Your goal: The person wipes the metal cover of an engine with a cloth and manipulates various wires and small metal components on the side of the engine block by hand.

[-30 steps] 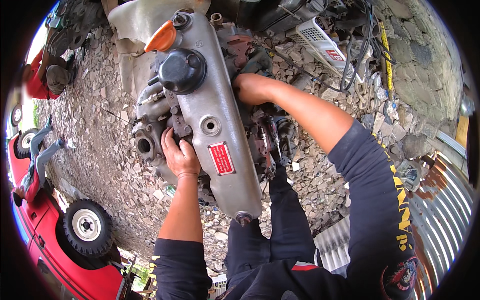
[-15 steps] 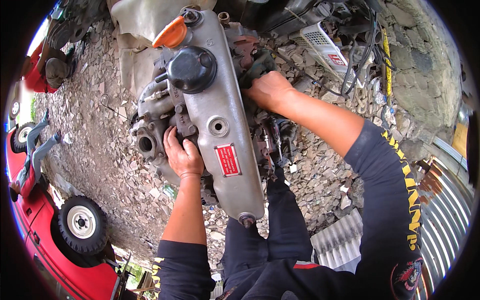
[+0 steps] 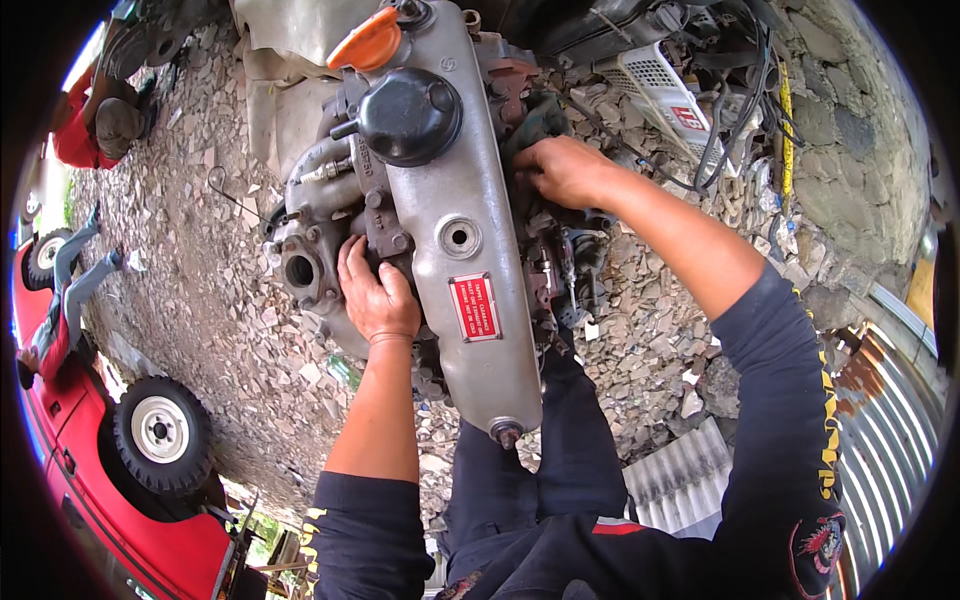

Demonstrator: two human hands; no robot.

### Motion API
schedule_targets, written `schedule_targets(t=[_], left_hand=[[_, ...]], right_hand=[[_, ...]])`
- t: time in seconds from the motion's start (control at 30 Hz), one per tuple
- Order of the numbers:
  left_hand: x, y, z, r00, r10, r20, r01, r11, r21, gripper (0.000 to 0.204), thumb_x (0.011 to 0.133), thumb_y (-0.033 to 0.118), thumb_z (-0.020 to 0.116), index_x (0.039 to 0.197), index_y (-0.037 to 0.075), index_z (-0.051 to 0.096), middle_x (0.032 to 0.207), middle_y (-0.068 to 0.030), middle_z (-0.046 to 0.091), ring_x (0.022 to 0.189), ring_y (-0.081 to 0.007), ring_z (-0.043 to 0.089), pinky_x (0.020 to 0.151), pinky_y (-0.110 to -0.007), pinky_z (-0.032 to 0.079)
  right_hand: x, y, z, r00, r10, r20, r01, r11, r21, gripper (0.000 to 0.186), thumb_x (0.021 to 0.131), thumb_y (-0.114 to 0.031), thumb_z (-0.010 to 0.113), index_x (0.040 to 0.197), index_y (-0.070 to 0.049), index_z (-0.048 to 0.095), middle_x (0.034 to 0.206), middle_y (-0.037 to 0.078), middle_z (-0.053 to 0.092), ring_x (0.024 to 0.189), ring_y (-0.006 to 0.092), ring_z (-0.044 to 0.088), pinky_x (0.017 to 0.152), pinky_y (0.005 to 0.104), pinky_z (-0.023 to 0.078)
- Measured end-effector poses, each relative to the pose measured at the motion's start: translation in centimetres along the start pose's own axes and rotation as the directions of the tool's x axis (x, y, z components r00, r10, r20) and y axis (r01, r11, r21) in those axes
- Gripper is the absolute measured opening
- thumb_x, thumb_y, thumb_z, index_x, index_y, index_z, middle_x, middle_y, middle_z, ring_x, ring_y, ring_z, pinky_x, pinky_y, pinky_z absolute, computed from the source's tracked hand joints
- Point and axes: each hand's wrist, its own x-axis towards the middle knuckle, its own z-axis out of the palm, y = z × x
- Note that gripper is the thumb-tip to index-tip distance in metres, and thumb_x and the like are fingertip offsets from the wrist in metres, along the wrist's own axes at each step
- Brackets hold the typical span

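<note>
An engine with a long grey metal valve cover stands in front of me, its cover carrying a black round cap and a red label plate. My left hand lies against the engine's left side, fingers stretched out beside the manifold, its thumb apart. On the opposite side my right hand has its fingers curled in at the engine block; their tips and whatever they grip are hidden. A dark greenish cloth-like piece sits just beyond that hand. An orange funnel-like piece rests near the cover's far end.
Broken stone and rubble cover the ground. A white plastic crate with black cables stands at far right, before a stone wall. Corrugated sheets lie at right. A red vehicle and other people are at left.
The engine and both hands sit a little farther right and higher in the picture. My left hand keeps its place on the engine's left side; my right hand stays curled at the right side.
</note>
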Motion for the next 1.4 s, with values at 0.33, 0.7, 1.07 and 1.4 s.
schedule_targets(t=[0.33,0.7,1.07,1.4], left_hand=[[0.0,-0.9,-0.8,1.000,0.001,-0.011,0.000,0.999,0.052,0.049,0.081,0.024,0.046,0.124,0.001,0.052,0.133,-0.0193,0.050,0.121,-0.0390,0.048,0.102,-0.045,0.039],[-0.1,-0.8,-0.7,1.000,0.000,-0.009,0.000,0.999,0.041,0.048,0.080,0.020,0.047,0.123,0.001,0.052,0.132,-0.0185,0.051,0.121,-0.0391,0.048,0.102,-0.045,0.039],[0.1,-0.7,-0.4,1.000,0.008,-0.005,-0.008,0.999,0.042,0.049,0.080,0.022,0.048,0.124,0.001,0.051,0.133,-0.0184,0.050,0.122,-0.0390,0.047,0.103,-0.045,0.038],[0.2,-0.9,-0.1,1.000,0.014,-0.015,-0.013,0.999,0.047,0.049,0.082,0.025,0.047,0.125,0.001,0.051,0.134,-0.0179,0.050,0.122,-0.0382,0.047,0.103,-0.045,0.038]], right_hand=[[1.5,-2.7,0.7,0.996,-0.003,0.094,0.019,0.985,-0.170,0.031,0.079,-0.012,0.057,0.107,-0.006,0.069,0.110,0.019,0.067,0.107,0.0352,0.062,0.088,0.0414,0.051],[1.2,-3.4,0.2,0.994,0.063,0.092,-0.043,0.978,-0.202,0.038,0.078,-0.007,0.055,0.113,-0.011,0.069,0.111,0.020,0.066,0.107,0.0343,0.063,0.091,0.0421,0.051],[0.6,-3.3,-0.1,0.999,0.047,-0.011,-0.048,0.986,-0.157,0.026,0.079,-0.013,0.058,0.101,-0.007,0.071,0.105,0.022,0.067,0.104,0.0363,0.063,0.088,0.0441,0.051],[-8.4,5.9,-4.2,0.912,0.247,-0.328,0.176,0.487,0.855,0.034,0.097,-0.023,0.056,0.126,-0.006,0.060,0.112,0.004,0.065,0.097,0.0131,0.059,0.083,0.0306,0.047]])
